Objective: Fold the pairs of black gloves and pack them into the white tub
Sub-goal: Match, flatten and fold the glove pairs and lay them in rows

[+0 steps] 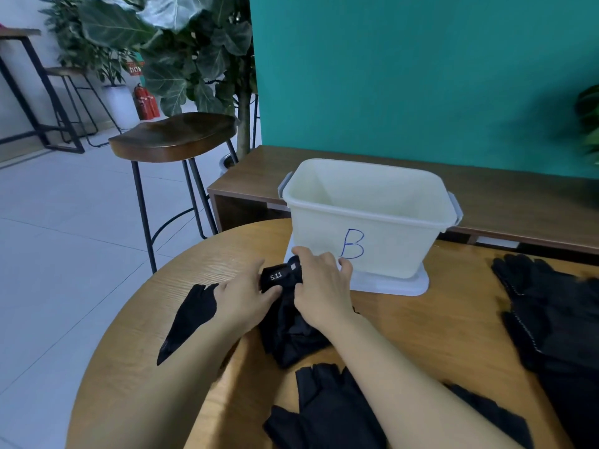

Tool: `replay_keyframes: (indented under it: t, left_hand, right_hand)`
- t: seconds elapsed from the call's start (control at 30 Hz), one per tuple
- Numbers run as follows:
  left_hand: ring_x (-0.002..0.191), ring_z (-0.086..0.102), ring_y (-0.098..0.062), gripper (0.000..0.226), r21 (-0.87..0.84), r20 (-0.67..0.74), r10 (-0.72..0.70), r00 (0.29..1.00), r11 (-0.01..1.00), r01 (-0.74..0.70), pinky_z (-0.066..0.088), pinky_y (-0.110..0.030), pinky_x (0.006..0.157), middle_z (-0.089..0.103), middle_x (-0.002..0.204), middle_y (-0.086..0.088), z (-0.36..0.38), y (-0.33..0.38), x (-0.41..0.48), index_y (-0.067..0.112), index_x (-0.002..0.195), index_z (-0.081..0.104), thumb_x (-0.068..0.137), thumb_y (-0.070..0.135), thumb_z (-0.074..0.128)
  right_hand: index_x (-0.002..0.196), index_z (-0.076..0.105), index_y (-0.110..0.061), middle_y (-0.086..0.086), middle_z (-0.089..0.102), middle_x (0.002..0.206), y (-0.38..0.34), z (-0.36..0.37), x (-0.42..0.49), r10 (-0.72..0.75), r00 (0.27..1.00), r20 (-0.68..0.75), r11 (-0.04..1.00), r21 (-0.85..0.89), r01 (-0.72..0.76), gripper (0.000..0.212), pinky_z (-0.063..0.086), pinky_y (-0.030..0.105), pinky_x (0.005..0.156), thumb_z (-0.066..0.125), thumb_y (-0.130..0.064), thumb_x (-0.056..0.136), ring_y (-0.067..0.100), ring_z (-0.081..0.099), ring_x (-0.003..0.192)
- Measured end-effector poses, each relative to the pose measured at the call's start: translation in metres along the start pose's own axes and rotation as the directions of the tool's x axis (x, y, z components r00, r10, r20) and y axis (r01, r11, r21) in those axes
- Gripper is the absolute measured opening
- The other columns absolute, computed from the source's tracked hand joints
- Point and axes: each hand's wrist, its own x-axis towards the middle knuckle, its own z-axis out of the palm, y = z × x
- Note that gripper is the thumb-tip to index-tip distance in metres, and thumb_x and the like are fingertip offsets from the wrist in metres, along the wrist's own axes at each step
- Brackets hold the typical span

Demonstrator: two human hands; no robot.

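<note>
left hand (246,296) and right hand (321,286) both grip 5.11 glove (280,277) | one white tub (366,218) just behind, on lid (392,284) | glove heap (557,319) right | one stool (175,134)

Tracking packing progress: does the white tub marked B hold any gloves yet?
Empty, it seems: the white tub shows bare inner walls and no dark shape through its pale front; its floor is hidden.

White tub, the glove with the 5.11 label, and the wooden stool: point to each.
white tub (395,231): head view, front wall.
glove with the 5.11 label (276,276): head view, on the label.
wooden stool (175,134): head view, seat top.
</note>
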Motion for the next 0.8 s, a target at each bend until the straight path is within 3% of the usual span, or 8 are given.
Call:
replay_keyframes:
  t: [0.1,0.17,0.23,0.3,0.5,0.6,0.7,0.8]
  left_hand:
    - [0.108,0.066,-0.018,0.055,-0.293,0.017,-0.047,0.999,0.955,0.050,0.045,-0.050,0.103,0.072,0.111,0.008,-0.016,0.006,-0.003,0.028,0.132,0.058,0.080,0.042,0.072]
    - [0.091,0.072,-0.016,0.025,-0.442,0.043,-0.020,0.999,0.896,0.037,0.058,-0.037,0.086,0.075,0.095,0.005,-0.029,0.015,-0.010,0.024,0.110,0.070,0.085,0.028,0.073]
    - [0.079,0.070,-0.009,0.011,-0.483,0.035,0.035,0.999,0.876,-0.014,0.053,-0.013,0.066,0.075,0.087,-0.002,-0.044,0.027,-0.021,0.015,0.100,0.072,0.091,0.011,0.068]
    - [0.074,0.068,-0.008,0.008,-0.492,0.017,0.095,0.995,0.868,-0.074,0.046,-0.007,0.055,0.073,0.088,-0.009,-0.059,0.042,-0.033,0.009,0.101,0.070,0.094,0.010,0.065]
    - [0.081,0.073,-0.028,0.002,-0.548,0.038,0.179,0.983,0.826,-0.129,0.061,-0.050,0.077,0.075,0.084,-0.002,-0.097,0.065,-0.061,0.031,0.090,0.066,0.092,0.031,0.067]
    - [0.092,0.072,-0.022,0.009,-0.580,0.027,0.203,0.979,0.801,-0.150,0.058,-0.039,0.084,0.075,0.093,-0.001,-0.107,0.077,-0.078,0.022,0.100,0.068,0.096,0.015,0.064]
    - [0.094,0.072,-0.012,0.018,-0.593,0.045,0.244,0.969,0.787,-0.171,0.054,-0.027,0.081,0.076,0.100,0.002,-0.117,0.086,-0.092,0.020,0.109,0.070,0.097,0.009,0.062]
    - [0.095,0.072,-0.015,0.017,-0.643,0.089,0.261,0.961,0.752,-0.145,0.056,-0.026,0.080,0.077,0.100,0.001,-0.126,0.092,-0.104,0.017,0.108,0.072,0.097,0.010,0.062]
  right_hand:
    - [0.140,0.037,-0.023,-0.003,0.056,0.119,-0.005,-0.016,-0.006,0.014,0.999,-0.035,0.996,0.089,-0.011,0.056,0.015,0.038,0.113,0.054,-0.006,0.089,0.019,0.041,0.122]
    - [0.133,0.047,-0.022,-0.003,0.058,0.118,-0.009,-0.027,-0.009,0.033,0.998,-0.060,0.990,0.139,-0.025,0.049,0.020,0.034,0.108,0.054,-0.008,0.087,0.020,0.043,0.118]
    - [0.124,0.056,-0.023,-0.003,0.059,0.115,-0.013,-0.040,-0.012,0.082,0.994,-0.074,0.976,0.206,-0.065,0.040,0.026,0.032,0.097,0.056,-0.015,0.085,0.020,0.045,0.115]
    - [0.118,0.063,-0.025,-0.003,0.059,0.115,-0.016,-0.057,-0.019,0.131,0.990,-0.056,0.948,0.301,-0.108,0.033,0.031,0.034,0.094,0.056,-0.022,0.086,0.021,0.047,0.113]
    - [0.093,0.064,-0.030,-0.015,0.068,0.094,-0.018,-0.105,-0.049,0.178,0.982,0.070,0.778,0.600,-0.183,0.023,0.039,0.047,0.104,0.057,-0.027,0.072,0.017,0.060,0.101]
    - [0.083,0.067,-0.035,-0.016,0.071,0.080,-0.013,-0.113,-0.056,0.141,0.989,0.053,0.782,0.607,-0.144,0.021,0.042,0.051,0.101,0.054,-0.033,0.067,0.020,0.065,0.095]
    - [0.072,0.063,-0.021,-0.008,0.062,0.067,-0.013,-0.129,-0.067,0.121,0.991,0.051,0.821,0.556,-0.129,0.013,0.043,0.050,0.099,0.055,-0.025,0.081,0.026,0.060,0.078]
    - [0.062,0.049,-0.016,-0.003,0.047,0.061,-0.015,-0.147,-0.079,0.117,0.992,0.047,0.790,0.602,-0.121,0.027,0.043,0.037,0.077,0.057,-0.022,0.087,0.020,0.043,0.064]
